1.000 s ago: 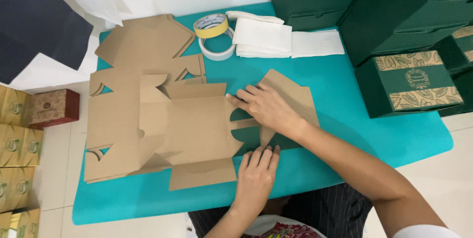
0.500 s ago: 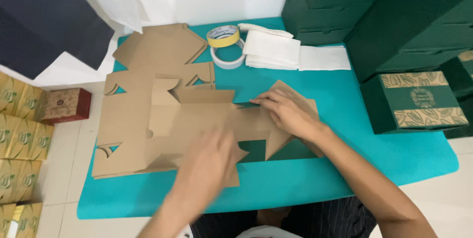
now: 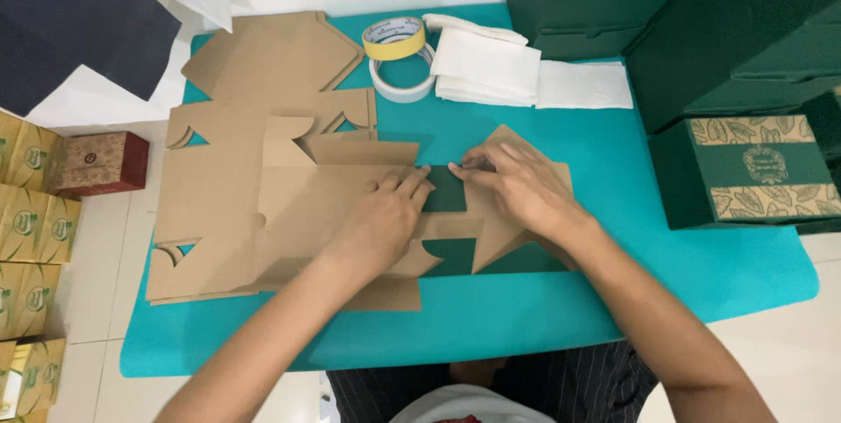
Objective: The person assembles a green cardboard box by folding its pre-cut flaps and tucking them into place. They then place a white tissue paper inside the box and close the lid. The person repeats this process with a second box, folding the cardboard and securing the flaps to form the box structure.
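In the head view, the left hand has come forward from the table's near edge and now lies flat, fingers spread, on the brown cardboard box blank, which rests unfolded on the teal table. The right hand stays pressed open on the blank's right flap. Both hands now meet at the dark green panel, so the fold there appears to be in hand.

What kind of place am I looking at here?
Probably a small gift-box packing station. Both hands, left hand and right hand, press a flat cardboard box blank on a teal table, with tape rolls and stacked green boxes nearby.
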